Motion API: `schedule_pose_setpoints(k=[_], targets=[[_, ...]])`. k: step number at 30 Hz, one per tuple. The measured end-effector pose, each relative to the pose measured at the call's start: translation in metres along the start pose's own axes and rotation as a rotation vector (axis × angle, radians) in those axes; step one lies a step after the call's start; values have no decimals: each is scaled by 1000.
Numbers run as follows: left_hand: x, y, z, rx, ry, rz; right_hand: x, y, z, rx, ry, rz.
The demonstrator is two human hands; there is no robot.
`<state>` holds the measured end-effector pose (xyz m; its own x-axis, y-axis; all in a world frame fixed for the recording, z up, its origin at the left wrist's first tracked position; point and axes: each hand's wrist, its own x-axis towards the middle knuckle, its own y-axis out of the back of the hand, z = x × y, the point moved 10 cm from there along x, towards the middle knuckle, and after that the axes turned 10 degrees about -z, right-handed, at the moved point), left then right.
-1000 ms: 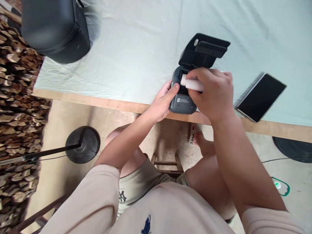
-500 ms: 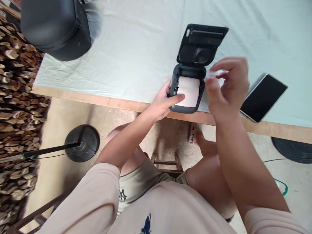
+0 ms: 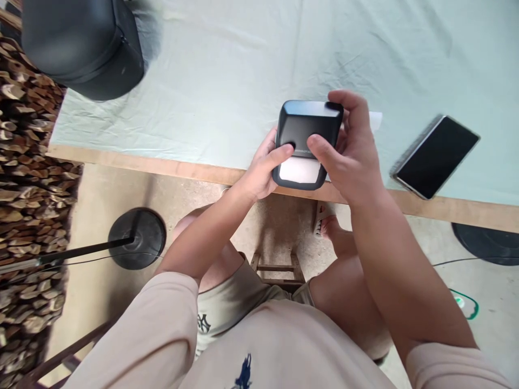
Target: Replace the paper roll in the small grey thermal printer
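Note:
A small black portable printer (image 3: 298,127) is held over the table's front edge, its lid folded down. White paper (image 3: 299,170) shows at the end nearest me, below the lid. My left hand (image 3: 261,173) grips the printer's left side, thumb on top. From the right, my right hand (image 3: 357,154) is closed around the other side, its thumb pressing on the lid and its index finger at the far corner. A small white piece, perhaps paper (image 3: 376,120), shows just behind the right hand; whether it is touched, I cannot tell.
A smartphone (image 3: 440,156) lies on the pale green tablecloth (image 3: 219,81) to the right. At the far left stands a black case (image 3: 87,48). Stacked firewood (image 3: 32,189) lines the left side. A round black stand base (image 3: 137,237) is on the floor.
The printer's lid has swung from standing open to down over the paper roll. My right hand has moved left from beside the printer onto its lid and side.

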<state>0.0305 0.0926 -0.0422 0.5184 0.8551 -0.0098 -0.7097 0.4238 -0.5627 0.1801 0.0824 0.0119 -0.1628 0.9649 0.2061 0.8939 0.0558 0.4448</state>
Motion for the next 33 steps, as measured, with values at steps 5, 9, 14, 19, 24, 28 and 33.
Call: schedule_pose_setpoints(k=[5,9,14,19,24,28,33], targets=[[0,-2,1,-76,0,31,-5,-10,19,147,-86,-122],[3,-1,-8,-204,87,70,-5,-1,19,53,-63,-69],[2,3,-14,-338,193,236,-4,13,-7,4,58,-46],[0,4,-12,-350,222,302,-2,6,-13,12,31,-223],[2,7,-11,-347,200,309,-2,17,-11,4,32,-127],[4,2,-10,-364,193,236,-4,45,-21,-129,15,202],[4,-3,-9,-236,159,97,-3,49,-56,-150,67,263]])
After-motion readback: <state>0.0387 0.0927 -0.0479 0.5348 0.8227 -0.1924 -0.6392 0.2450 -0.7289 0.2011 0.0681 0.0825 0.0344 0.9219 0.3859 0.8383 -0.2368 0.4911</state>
